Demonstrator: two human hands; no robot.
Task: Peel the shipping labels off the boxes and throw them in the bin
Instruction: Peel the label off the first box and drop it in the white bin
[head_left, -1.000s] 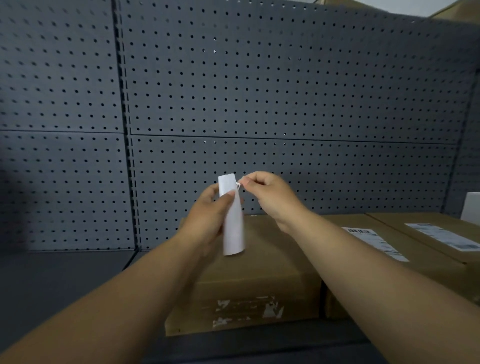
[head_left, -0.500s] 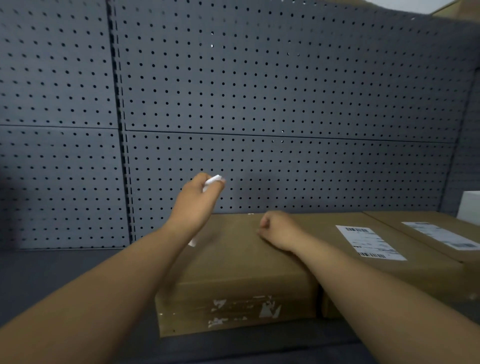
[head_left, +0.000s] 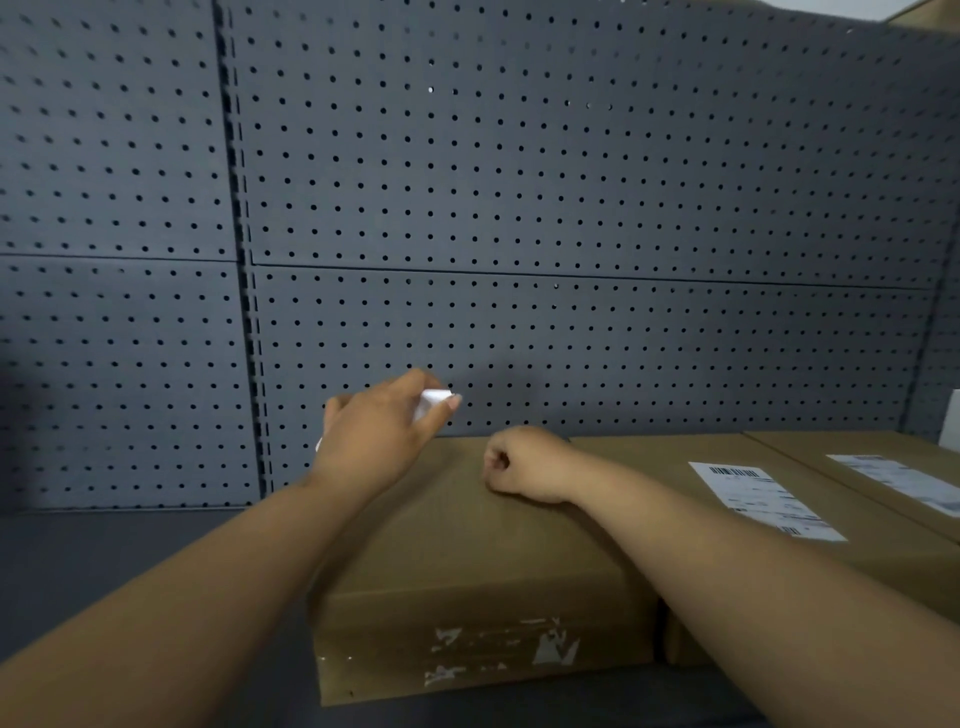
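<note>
Left hand (head_left: 382, 436) closed around a rolled white label (head_left: 432, 401), raised at 11 o'clock over the bare-topped box (head_left: 483, 551). Right hand (head_left: 524, 465) curled into an empty fist, resting on that box top. At 3 o'clock, second box (head_left: 670, 457) with its label (head_left: 763, 499) stuck flat; just beyond, third box (head_left: 841, 447), also labelled (head_left: 898, 480).

The 2 forearms are bare to the frame's edge, with no sleeves, left hand (head_left: 382, 434) and right hand (head_left: 524, 465) ungloved.
</note>
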